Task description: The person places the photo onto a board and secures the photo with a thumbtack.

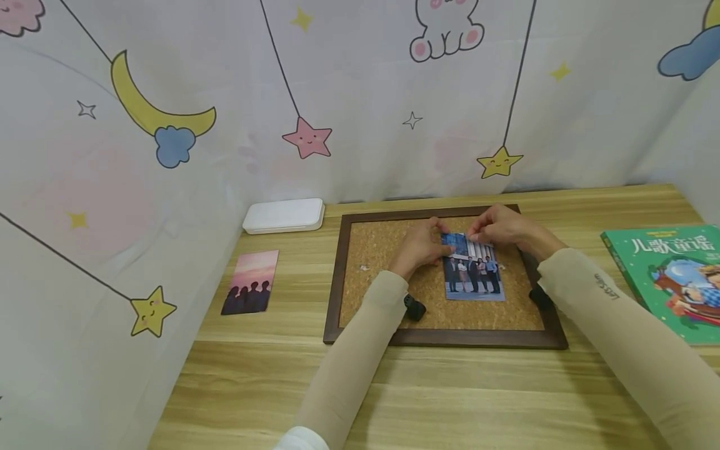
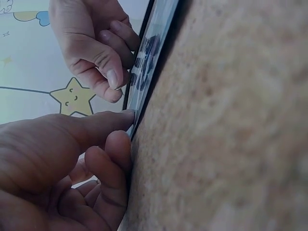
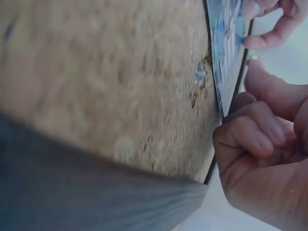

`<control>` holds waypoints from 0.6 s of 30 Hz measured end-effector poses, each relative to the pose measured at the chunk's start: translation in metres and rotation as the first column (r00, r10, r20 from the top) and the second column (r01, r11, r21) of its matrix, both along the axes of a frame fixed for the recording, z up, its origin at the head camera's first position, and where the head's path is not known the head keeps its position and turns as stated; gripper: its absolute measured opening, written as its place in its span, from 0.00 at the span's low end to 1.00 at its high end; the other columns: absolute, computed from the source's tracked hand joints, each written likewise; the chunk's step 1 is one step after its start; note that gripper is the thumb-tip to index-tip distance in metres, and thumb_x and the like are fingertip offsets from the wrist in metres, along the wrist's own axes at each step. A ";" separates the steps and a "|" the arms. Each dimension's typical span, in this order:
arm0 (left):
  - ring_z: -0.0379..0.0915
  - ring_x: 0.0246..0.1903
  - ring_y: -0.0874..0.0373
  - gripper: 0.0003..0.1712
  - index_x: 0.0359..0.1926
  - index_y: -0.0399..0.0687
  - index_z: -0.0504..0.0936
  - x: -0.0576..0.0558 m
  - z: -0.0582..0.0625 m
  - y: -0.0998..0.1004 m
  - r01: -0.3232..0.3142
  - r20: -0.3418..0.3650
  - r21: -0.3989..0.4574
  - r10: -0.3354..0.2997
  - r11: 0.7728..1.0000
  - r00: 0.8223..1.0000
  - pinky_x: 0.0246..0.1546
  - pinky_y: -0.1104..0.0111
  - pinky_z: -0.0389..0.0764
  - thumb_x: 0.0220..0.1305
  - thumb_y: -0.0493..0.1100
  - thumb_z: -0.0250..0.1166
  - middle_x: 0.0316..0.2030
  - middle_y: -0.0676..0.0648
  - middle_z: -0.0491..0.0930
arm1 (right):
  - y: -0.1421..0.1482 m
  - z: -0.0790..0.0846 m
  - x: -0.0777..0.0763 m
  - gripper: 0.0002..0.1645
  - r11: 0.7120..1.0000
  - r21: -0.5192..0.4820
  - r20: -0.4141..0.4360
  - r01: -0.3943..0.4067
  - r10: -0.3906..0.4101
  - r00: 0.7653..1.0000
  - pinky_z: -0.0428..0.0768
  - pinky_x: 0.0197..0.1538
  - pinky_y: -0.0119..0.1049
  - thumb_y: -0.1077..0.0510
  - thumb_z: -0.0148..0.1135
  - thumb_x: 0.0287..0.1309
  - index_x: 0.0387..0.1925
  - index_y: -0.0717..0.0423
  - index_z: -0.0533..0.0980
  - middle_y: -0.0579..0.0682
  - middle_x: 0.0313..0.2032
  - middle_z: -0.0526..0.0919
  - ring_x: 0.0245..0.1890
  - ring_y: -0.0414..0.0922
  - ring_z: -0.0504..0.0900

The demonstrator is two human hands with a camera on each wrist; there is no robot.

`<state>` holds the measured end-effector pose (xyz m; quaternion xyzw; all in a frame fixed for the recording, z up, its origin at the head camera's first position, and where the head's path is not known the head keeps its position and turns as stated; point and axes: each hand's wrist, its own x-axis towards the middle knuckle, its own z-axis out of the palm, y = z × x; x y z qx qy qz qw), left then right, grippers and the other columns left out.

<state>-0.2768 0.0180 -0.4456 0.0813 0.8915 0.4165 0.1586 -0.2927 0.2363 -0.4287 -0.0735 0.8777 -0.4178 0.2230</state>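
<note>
A photo of several people in front of a columned building (image 1: 474, 275) lies upright on a cork board (image 1: 371, 244) with a dark frame. My left hand (image 1: 420, 247) holds its upper left edge, the thumb on the print; the left wrist view shows that thumb on the photo (image 2: 144, 67) and the other fingers curled by it. At the photo's top edge my right hand (image 1: 500, 226) pinches a small pale pin (image 3: 252, 57), mostly hidden by the fingertips. A small clear piece (image 3: 200, 74) sits on the cork beside the photo.
A second photo of silhouettes at sunset (image 1: 251, 282) lies on the table left of the board. Behind it stands a white case (image 1: 284, 215). To the right is a green children's book (image 1: 669, 275). A patterned curtain (image 1: 365, 81) closes off the back.
</note>
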 end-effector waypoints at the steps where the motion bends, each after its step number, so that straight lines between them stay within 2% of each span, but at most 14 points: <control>1: 0.73 0.17 0.63 0.23 0.59 0.48 0.80 0.000 0.000 0.000 0.001 0.001 0.003 -0.001 1.000 1.000 0.20 0.73 0.75 0.67 0.40 0.77 0.29 0.49 0.77 | -0.001 -0.001 0.000 0.11 1.000 0.001 0.000 -0.001 0.001 1.000 0.77 0.40 0.35 0.61 0.67 0.72 0.46 0.67 0.86 0.46 0.33 0.86 0.36 0.43 0.79; 6: 0.73 0.16 0.62 0.23 0.59 0.47 0.80 0.000 0.001 0.000 0.009 0.005 -0.003 -0.009 1.000 1.000 0.20 0.73 0.74 0.67 0.40 0.77 0.21 0.52 0.74 | -0.004 -0.004 0.000 0.09 1.000 0.009 -0.023 -0.011 0.011 1.000 0.75 0.36 0.34 0.63 0.68 0.71 0.42 0.67 0.86 0.45 0.30 0.84 0.33 0.43 0.77; 10: 0.73 0.16 0.62 0.23 0.60 0.46 0.80 0.001 0.002 0.001 0.004 0.007 0.001 -0.004 1.000 1.000 0.19 0.73 0.74 0.67 0.40 0.77 0.21 0.52 0.74 | -0.006 -0.005 0.000 0.07 1.000 0.021 -0.043 -0.014 0.015 0.999 0.73 0.34 0.33 0.65 0.67 0.70 0.40 0.68 0.85 0.44 0.29 0.82 0.32 0.42 0.76; 18: 0.72 0.16 0.62 0.23 0.60 0.47 0.80 -0.001 0.001 0.000 0.006 0.008 -0.005 -0.005 1.000 1.000 0.19 0.73 0.73 0.67 0.40 0.77 0.21 0.52 0.75 | -0.007 -0.005 -0.002 0.08 0.999 0.036 -0.025 0.021 -0.020 0.999 0.70 0.32 0.34 0.64 0.67 0.70 0.42 0.68 0.85 0.44 0.29 0.81 0.31 0.43 0.75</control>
